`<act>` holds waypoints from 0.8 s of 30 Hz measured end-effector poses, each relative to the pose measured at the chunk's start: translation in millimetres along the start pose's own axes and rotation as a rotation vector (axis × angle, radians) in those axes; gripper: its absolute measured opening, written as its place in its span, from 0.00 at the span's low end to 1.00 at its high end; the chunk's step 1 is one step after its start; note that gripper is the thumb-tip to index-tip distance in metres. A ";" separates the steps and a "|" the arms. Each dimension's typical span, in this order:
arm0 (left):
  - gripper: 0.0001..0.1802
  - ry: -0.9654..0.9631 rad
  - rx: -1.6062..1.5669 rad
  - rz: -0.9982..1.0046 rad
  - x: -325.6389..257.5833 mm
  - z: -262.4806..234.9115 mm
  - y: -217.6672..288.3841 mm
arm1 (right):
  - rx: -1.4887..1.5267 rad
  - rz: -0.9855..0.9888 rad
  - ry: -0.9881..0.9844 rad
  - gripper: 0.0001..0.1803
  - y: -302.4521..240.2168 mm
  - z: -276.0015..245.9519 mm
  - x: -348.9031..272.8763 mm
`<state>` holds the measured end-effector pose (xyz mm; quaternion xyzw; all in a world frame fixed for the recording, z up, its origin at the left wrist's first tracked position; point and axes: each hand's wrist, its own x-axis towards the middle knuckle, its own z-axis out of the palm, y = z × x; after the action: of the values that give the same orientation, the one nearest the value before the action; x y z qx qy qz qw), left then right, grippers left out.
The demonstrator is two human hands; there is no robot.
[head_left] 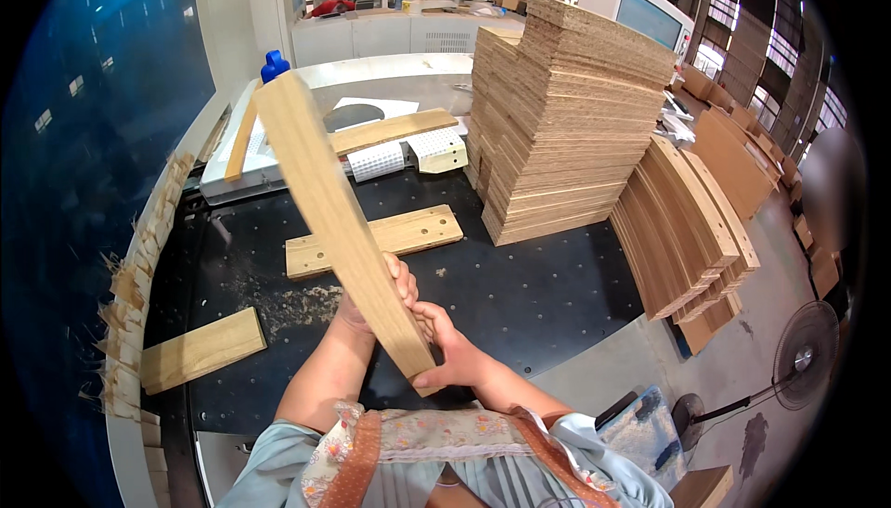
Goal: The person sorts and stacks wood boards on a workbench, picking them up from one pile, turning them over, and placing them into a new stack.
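A long wood-grain board [325, 202] slants up in front of me, its far end raised toward the upper left. Wrapped round its right edge from beneath are the fingers of my left hand [400, 280]; the palm is hidden behind the board. My right hand [453, 352] grips the near end, with the thumb on the upper face. Beyond and partly behind this board, a shorter board with drilled holes [422, 228] lies on the black worktable [529, 290]. Another short board [206, 350] rests at the table's left side.
A tall stack of boards [575, 118] stands at the right of the table, with more boards [682, 230] beside it. Sawdust [288, 308] litters the tabletop. Machine parts [379, 161] line the far side. A black fan [804, 356] stands on the floor at right.
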<state>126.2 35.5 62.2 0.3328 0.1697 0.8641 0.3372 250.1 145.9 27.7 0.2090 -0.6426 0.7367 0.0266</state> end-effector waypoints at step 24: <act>0.55 0.293 0.239 0.308 -33.1 1.6 18.6 | -1.147 0.042 0.294 0.51 -30.4 17.1 12.4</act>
<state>136.7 -0.8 57.8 0.2633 0.2650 0.9182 0.1313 252.8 131.9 61.9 0.0441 -0.9317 0.2932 0.2097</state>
